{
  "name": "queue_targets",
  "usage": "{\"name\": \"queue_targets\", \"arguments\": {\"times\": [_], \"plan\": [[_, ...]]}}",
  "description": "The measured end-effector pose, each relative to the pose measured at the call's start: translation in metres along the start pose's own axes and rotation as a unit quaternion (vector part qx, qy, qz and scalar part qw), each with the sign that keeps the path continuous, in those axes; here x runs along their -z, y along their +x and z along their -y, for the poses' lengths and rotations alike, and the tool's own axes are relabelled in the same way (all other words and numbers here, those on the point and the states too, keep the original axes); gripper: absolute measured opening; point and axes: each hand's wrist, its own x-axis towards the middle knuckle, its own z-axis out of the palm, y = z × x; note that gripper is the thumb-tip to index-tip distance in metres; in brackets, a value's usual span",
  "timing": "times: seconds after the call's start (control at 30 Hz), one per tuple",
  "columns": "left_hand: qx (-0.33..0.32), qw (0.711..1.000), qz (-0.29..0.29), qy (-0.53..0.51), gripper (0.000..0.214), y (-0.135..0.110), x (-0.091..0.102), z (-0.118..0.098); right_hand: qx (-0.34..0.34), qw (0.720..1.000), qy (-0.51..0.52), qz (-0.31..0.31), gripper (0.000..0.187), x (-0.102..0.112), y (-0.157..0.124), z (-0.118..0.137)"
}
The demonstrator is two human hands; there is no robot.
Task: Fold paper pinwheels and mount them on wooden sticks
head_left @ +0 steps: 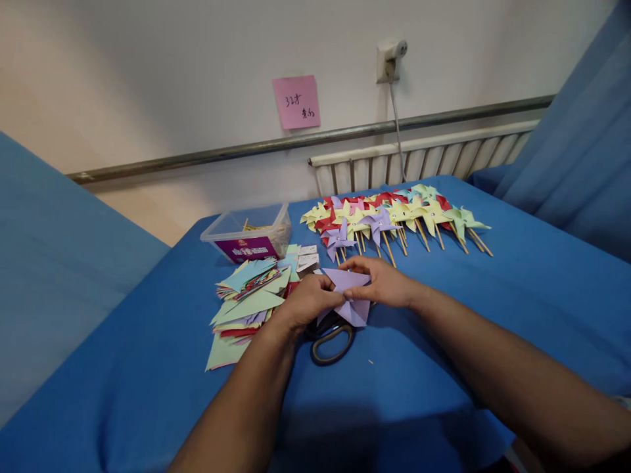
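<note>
Both my hands hold a purple paper pinwheel piece (351, 295) just above the blue table (493, 295). My left hand (308, 303) pinches its left side, fingers curled closed. My right hand (382, 281) grips its upper right edge, fingers bent over the paper. Under the paper lie scissors (331, 343) with dark loop handles. A stack of coloured folded paper squares (246, 299) sits just left of my left hand.
A row of finished pinwheels on wooden sticks (394, 217) lies at the back of the table. A clear plastic box (251, 233) with a purple label stands at back left. A radiator (424, 161), a pink note (296, 102) and a wall socket (390, 59) are behind.
</note>
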Motion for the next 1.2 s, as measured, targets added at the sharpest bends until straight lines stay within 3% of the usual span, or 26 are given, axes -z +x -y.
{"name": "queue_targets", "arguments": {"times": [0.17, 0.33, 0.4, 0.5, 0.7, 1.07, 1.2], "plan": [[-0.001, 0.999, -0.030, -0.017, 0.012, 0.001, -0.002, 0.000, -0.023, 0.998, 0.050, -0.035, 0.031, -0.009, 0.002, -0.003], [-0.029, 0.977, -0.128, -0.169, 0.024, 0.005, -0.006, 0.000, -0.050, 0.966, 0.132, -0.218, 0.033, -0.014, 0.007, -0.005], [-0.024, 0.960, -0.129, -0.247, 0.031, 0.005, -0.009, 0.000, -0.068, 0.939, 0.182, -0.282, 0.037, -0.016, 0.009, -0.008], [0.006, 0.944, -0.107, -0.313, 0.030, 0.005, -0.017, 0.000, -0.074, 0.920, 0.202, -0.328, 0.040, -0.019, 0.011, -0.011], [0.011, 0.929, -0.078, -0.361, 0.022, 0.009, -0.029, 0.003, -0.055, 0.932, 0.173, -0.315, 0.040, -0.029, 0.010, -0.013], [0.021, 0.931, -0.102, -0.349, 0.026, 0.012, -0.026, 0.009, -0.051, 0.944, 0.173, -0.277, 0.043, -0.030, 0.009, -0.018], [0.022, 0.927, -0.117, -0.354, 0.024, 0.012, -0.025, 0.009, -0.031, 0.953, 0.125, -0.275, 0.041, -0.030, 0.010, -0.019]]}}
